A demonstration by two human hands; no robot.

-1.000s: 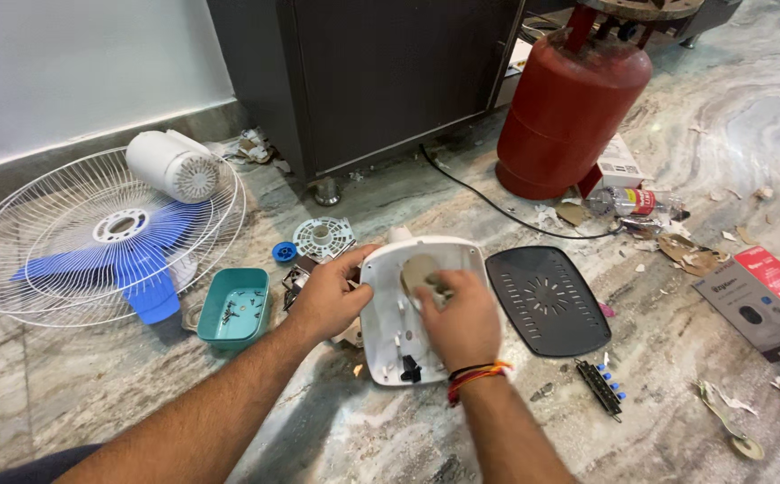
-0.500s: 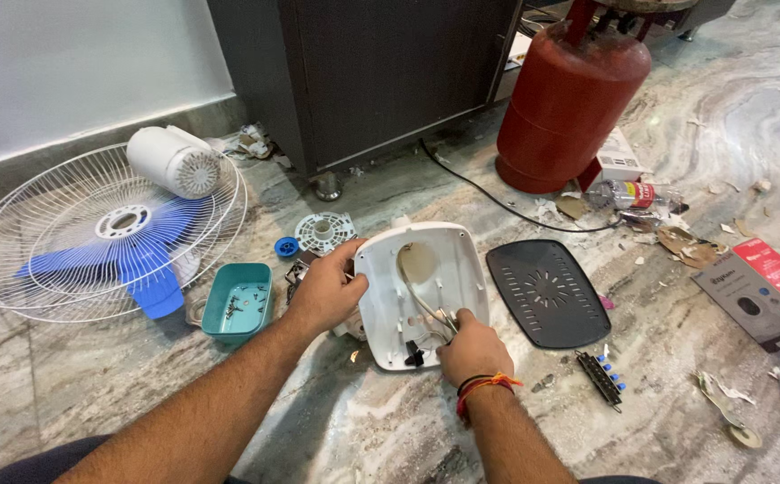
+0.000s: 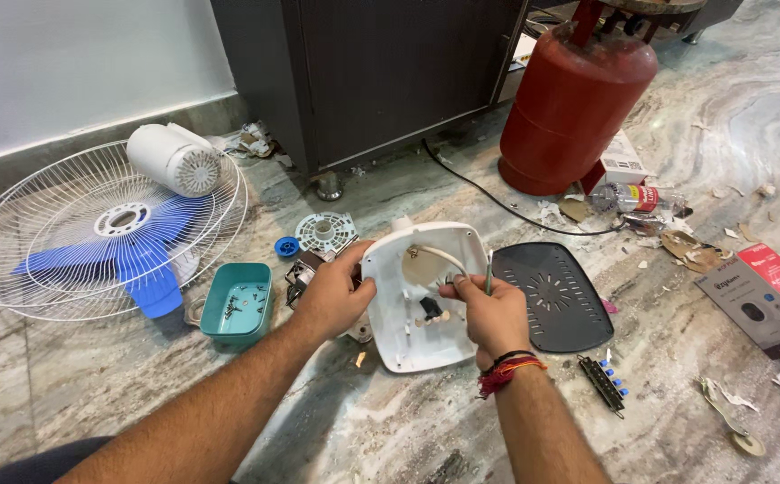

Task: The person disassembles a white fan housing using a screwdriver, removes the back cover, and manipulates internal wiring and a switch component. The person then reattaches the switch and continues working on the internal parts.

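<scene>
One white plastic housing (image 3: 417,300) lies open side up on the marble floor (image 3: 695,179), centre of the scene. The left hand (image 3: 332,296) grips its left edge, fingers curled over the rim, forearm coming in from the near left. The right hand (image 3: 489,309) sits over the housing's right side, closed in a pinch on a white wire (image 3: 439,255) that arcs out of the housing — a thin green tool (image 3: 489,273) stands up between the fingers too. One band of red threads is on that wrist.

Counted around it:
- one dark vented cover plate (image 3: 551,296), just right of the housing
- one teal tray (image 3: 238,303) holding small screws, to the left
- one wire fan guard (image 3: 94,233) with one blue blade set (image 3: 130,260), far left
- one white motor casing (image 3: 175,159) resting on the guard
- one red gas cylinder (image 3: 574,103), far right
- one black switch strip (image 3: 605,384), near right
</scene>
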